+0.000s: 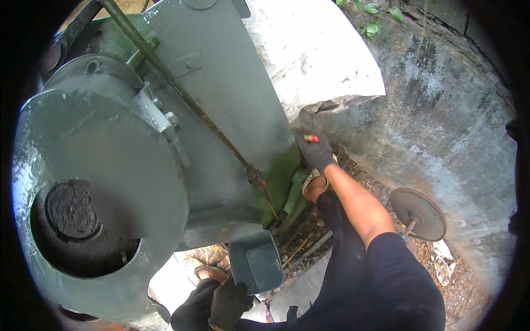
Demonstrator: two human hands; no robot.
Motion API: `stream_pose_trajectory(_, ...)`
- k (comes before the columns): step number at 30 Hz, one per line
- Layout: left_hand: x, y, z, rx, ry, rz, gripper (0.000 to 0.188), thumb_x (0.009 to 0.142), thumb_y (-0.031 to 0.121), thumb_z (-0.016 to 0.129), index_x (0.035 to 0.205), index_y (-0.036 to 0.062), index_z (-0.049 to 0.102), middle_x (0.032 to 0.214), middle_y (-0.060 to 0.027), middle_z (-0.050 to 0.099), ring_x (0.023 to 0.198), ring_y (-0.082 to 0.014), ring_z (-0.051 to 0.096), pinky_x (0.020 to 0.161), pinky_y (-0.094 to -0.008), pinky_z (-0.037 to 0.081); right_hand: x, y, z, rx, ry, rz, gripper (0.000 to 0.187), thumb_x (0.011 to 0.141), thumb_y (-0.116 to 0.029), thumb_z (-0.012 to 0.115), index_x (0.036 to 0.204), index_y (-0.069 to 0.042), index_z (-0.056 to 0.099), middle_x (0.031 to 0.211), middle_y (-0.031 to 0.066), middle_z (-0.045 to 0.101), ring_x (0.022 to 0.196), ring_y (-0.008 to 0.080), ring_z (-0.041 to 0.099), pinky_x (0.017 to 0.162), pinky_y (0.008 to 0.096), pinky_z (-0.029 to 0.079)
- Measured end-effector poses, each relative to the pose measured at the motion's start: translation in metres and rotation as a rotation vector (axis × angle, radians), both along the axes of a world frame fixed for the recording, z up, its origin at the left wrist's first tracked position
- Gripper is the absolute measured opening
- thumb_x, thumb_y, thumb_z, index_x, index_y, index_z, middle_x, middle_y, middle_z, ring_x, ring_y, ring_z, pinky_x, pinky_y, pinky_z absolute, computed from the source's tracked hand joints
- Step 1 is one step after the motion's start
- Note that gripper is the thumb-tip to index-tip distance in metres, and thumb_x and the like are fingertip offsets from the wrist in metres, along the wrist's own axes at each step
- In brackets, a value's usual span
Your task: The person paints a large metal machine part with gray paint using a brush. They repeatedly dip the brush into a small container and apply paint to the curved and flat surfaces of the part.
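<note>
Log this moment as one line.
left grip: holding tub | right grip: holding red-ended handle, beside panel edge | panel: grey, green patch near lower corner | rod: slanting across panel

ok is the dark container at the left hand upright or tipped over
Upright, or nearly so: the container at the left hand shows its open top to the camera above.

1. Across the grey panel (237, 83) slants a rod (190, 100), obstructing a sideways sweep; a hand could pass over the face to its right.
2. Left of the panel, a bulky round housing (94, 127) blocks the way.
3. A white sheet (320, 55) crowds the panel's upper right edge.
4. Right of the panel, before the wall (441, 143), a gap admits a hand; the right hand (314, 150) partly fills it.
5. Below the panel, a tray (264, 262) obstructs.
</note>
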State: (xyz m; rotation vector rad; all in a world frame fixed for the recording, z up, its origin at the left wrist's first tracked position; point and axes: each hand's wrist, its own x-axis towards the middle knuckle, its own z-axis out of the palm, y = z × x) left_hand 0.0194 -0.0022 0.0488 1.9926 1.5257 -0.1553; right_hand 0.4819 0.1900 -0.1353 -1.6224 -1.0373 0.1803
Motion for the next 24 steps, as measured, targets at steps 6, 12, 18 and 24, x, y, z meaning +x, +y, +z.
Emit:
stream_pose_trajectory(6, 0.003, -0.005, 0.017, -0.02, -0.303, 0.09, 0.006, 0.082, 0.004, 0.075, 0.079, 0.0029, 0.07, 0.066, -0.0073, 0.069, 0.058, -0.0184, 0.068, 0.05, -0.0343, 0.052, -0.01, 0.026, 0.262, 0.059, -0.158, 0.027, 0.035, 0.103, -0.043, 0.066, 0.107, -0.011, 0.078, 0.097, 0.0138, 0.079, 0.091, 0.0278, 0.078, 0.079, 0.0375, 0.06)
stream_pose_trajectory(12, -0.024, -0.004, -0.015, 0.065, -0.248, -0.074, 0.002, 0.09, 0.004, 0.069, 0.09, 0.0014, 0.069, 0.07, -0.0064, 0.068, 0.057, -0.0166, 0.066, 0.05, -0.0311, 0.051, 0.005, 0.037, 0.32, 1.017, -0.319, 0.251, 0.04, 0.102, -0.027, 0.074, 0.139, -0.014, 0.07, 0.109, 0.0133, 0.08, 0.105, 0.0243, 0.075, 0.092, 0.0321, 0.059)
stream_pose_trajectory(18, -0.014, -0.003, -0.003, -0.123, -0.308, 0.179, 0.005, 0.097, 0.007, 0.065, 0.096, 0.0017, 0.065, 0.07, -0.0058, 0.068, 0.055, -0.0153, 0.065, 0.05, -0.03, 0.051, -0.03, 0.033, 0.177, 0.591, 0.032, 0.114, 0.037, 0.099, -0.017, 0.076, 0.134, -0.004, 0.072, 0.12, 0.012, 0.079, 0.107, 0.0162, 0.074, 0.094, 0.0334, 0.059)
stream_pose_trajectory(24, 0.016, 0.001, 0.025, -0.005, -0.016, -0.063, 0.009, 0.095, 0.007, 0.067, 0.088, 0.002, 0.067, 0.066, -0.0052, 0.067, 0.055, -0.0149, 0.066, 0.05, -0.0315, 0.051, -0.047, 0.009, -0.008, 0.446, 0.338, 0.039, 0.03, 0.101, -0.011, 0.069, 0.128, 0.0, 0.073, 0.112, 0.0106, 0.077, 0.099, 0.0174, 0.072, 0.088, 0.0324, 0.058)
